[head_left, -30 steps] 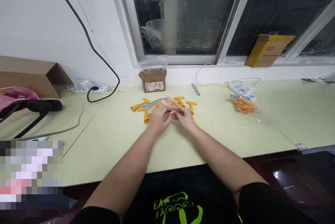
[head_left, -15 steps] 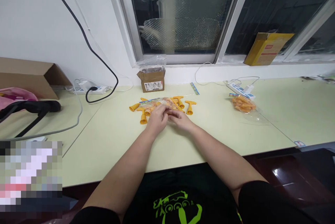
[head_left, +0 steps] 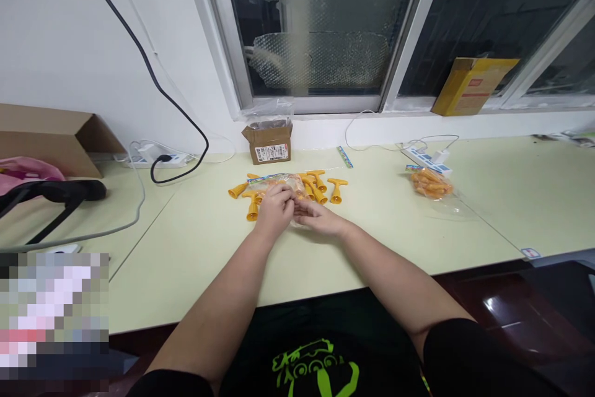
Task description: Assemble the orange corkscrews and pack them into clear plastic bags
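Left hand (head_left: pixel 274 210), right hand (head_left: pixel 323 220): fingers curled at near edge of clear bag (head_left: pixel 292 181) on tabletop (head_left: pixel 186 242); hold hidden. Thin film: may tear if tugged hard. Yellow T-shaped pieces (head_left: pixel 336 192), beside bag: could roll if bag shifts.

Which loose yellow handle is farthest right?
The handle at the right end, crossbar toward the window; a narrow gap separates it from the others.
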### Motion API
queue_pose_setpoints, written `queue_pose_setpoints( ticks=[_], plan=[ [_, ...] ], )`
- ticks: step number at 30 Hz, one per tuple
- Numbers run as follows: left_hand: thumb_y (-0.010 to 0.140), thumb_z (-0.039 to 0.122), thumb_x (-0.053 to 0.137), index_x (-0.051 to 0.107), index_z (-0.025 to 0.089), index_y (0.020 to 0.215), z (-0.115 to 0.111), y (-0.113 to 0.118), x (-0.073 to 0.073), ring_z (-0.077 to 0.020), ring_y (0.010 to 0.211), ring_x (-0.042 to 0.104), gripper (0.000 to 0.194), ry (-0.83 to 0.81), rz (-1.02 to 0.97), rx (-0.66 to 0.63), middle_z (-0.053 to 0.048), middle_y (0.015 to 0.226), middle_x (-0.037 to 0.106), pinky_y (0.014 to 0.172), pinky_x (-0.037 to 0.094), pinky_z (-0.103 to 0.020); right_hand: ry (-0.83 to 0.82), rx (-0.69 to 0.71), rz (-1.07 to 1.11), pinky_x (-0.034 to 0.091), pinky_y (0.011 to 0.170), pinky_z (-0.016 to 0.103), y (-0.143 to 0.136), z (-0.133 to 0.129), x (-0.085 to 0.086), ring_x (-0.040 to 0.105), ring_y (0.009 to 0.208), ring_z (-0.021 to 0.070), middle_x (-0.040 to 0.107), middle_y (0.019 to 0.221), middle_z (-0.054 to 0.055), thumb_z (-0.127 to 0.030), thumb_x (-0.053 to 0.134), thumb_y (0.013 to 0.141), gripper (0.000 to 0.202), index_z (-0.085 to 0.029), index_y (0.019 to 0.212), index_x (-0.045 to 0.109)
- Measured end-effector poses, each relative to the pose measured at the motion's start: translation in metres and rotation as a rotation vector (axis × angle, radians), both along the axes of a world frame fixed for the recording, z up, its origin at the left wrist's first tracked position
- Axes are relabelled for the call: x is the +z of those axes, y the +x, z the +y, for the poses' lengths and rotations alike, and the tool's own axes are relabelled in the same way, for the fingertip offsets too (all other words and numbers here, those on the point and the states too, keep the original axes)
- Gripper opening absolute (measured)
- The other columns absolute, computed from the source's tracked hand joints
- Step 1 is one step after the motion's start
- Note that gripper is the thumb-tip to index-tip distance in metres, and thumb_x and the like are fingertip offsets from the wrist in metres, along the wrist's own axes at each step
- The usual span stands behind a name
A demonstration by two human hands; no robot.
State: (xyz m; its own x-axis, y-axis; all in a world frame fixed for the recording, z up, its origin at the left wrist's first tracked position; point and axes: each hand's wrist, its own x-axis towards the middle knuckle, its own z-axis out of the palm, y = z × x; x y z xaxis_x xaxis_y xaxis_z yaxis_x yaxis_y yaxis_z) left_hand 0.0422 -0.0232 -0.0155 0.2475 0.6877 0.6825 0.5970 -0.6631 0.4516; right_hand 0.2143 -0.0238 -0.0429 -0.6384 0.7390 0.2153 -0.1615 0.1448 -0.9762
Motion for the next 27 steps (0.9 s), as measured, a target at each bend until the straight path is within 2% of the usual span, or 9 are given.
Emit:
queue_pose_setpoints(
  ticks=[3, 6, 9, 11, 13, 15, 20, 24, 27],
  plan=[
    [0.084, 0.007, 0.055, 0.073, 0.023, 0.086, 0.001, -0.001, 0.000, -0.0229, 0.093, 0.064, 0.024, 0.030, -0.007, 0.007, -0.005, 0.093, 0.069, 0.089, 0.053, -0.041, -0.010, -0.182, -0.012, 0.058, 0.070, 0.031, 0.016, 0.004, 0.001, 0.071, 0.073, 0.0187, 0.073, 0.080, 0.004, -0.043, 0.074, 0.083, 0.029, -0.020, 0.099, 0.070],
    [0.083, 0.006, 0.057, 0.073, 0.023, 0.076, 0.002, -0.004, 0.000, -0.0248, 0.097, 0.063, 0.024, 0.038, 0.055, 0.003, -0.005, 0.095, 0.071, 0.094, 0.051, -0.045, 0.073, -0.655, 0.074, 0.049, 0.054, 0.028, 0.042, 0.016, 0.003, 0.054, 0.049, 0.0139, 0.059, 0.058, -0.002, -0.049, 0.060, 0.091, 0.028, -0.022, 0.091, 0.067],
    [0.077, -0.001, 0.054, 0.070, 0.023, 0.064, 0.004, -0.006, -0.003, -0.0258, 0.096, 0.062, 0.031, -0.003, 0.157, 0.014, -0.005, 0.099, 0.073, 0.093, 0.051, -0.047, 0.190, -1.005, -0.119, 0.054, 0.070, 0.033, 0.070, 0.035, 0.003, 0.061, 0.068, 0.0175, 0.066, 0.078, 0.003, -0.045, 0.058, 0.089, 0.024, -0.022, 0.090, 0.067],
    [0.076, -0.003, 0.051, 0.076, 0.025, 0.072, 0.004, -0.007, -0.005, -0.0255, 0.098, 0.062, 0.038, -0.032, 0.194, 0.019, -0.005, 0.103, 0.072, 0.091, 0.052, -0.046, 0.223, -1.097, -0.435, 0.053, 0.086, 0.037, 0.085, 0.047, 0.000, 0.066, 0.090, 0.0228, 0.070, 0.100, 0.009, -0.041, 0.062, 0.085, 0.025, -0.022, 0.099, 0.069],
    [0.078, -0.003, 0.049, 0.081, 0.028, 0.087, 0.005, -0.008, -0.006, -0.0251, 0.100, 0.062, 0.045, -0.046, 0.211, 0.017, -0.005, 0.106, 0.072, 0.091, 0.053, -0.045, 0.142, -1.118, -0.732, 0.050, 0.095, 0.040, 0.096, 0.056, -0.004, 0.065, 0.107, 0.0284, 0.069, 0.115, 0.015, -0.040, 0.066, 0.081, 0.035, -0.020, 0.110, 0.069],
    [0.080, -0.003, 0.049, 0.082, 0.029, 0.102, 0.005, -0.009, -0.008, -0.0256, 0.102, 0.062, 0.051, -0.054, 0.224, 0.005, -0.005, 0.109, 0.073, 0.093, 0.053, -0.046, 0.014, -1.094, -0.897, 0.050, 0.093, 0.041, 0.102, 0.063, -0.006, 0.065, 0.111, 0.0316, 0.069, 0.119, 0.018, -0.042, 0.068, 0.080, 0.046, -0.019, 0.119, 0.066],
    [0.082, -0.003, 0.051, 0.073, 0.030, 0.128, 0.002, -0.011, -0.005, -0.0279, 0.117, 0.059, 0.061, -0.089, 0.272, -0.010, -0.003, 0.130, 0.071, 0.106, 0.049, -0.050, -0.034, -0.970, -0.886, 0.050, 0.079, 0.033, 0.101, 0.067, -0.002, 0.069, 0.098, 0.0252, 0.075, 0.113, 0.009, -0.037, 0.070, 0.080, 0.049, -0.025, 0.126, 0.063],
    [0.080, -0.005, 0.050, 0.059, 0.034, 0.145, -0.004, -0.012, -0.002, -0.0283, 0.130, 0.052, 0.076, -0.187, 0.374, 0.040, -0.002, 0.145, 0.061, 0.111, 0.047, -0.049, -0.036, -0.892, -0.958, 0.047, 0.068, 0.028, 0.096, 0.063, 0.005, 0.069, 0.084, 0.0199, 0.076, 0.104, 0.004, -0.035, 0.062, 0.087, 0.020, -0.027, 0.103, 0.071],
    [0.077, -0.007, 0.047, 0.056, 0.034, 0.148, -0.005, -0.012, -0.003, -0.0278, 0.130, 0.051, 0.082, -0.218, 0.398, 0.033, -0.003, 0.143, 0.059, 0.110, 0.048, -0.048, -0.049, -0.903, -1.016, 0.044, 0.064, 0.028, 0.097, 0.061, 0.005, 0.066, 0.078, 0.0203, 0.075, 0.094, 0.006, -0.036, 0.069, 0.083, 0.012, -0.024, 0.085, 0.068]
  ],
)
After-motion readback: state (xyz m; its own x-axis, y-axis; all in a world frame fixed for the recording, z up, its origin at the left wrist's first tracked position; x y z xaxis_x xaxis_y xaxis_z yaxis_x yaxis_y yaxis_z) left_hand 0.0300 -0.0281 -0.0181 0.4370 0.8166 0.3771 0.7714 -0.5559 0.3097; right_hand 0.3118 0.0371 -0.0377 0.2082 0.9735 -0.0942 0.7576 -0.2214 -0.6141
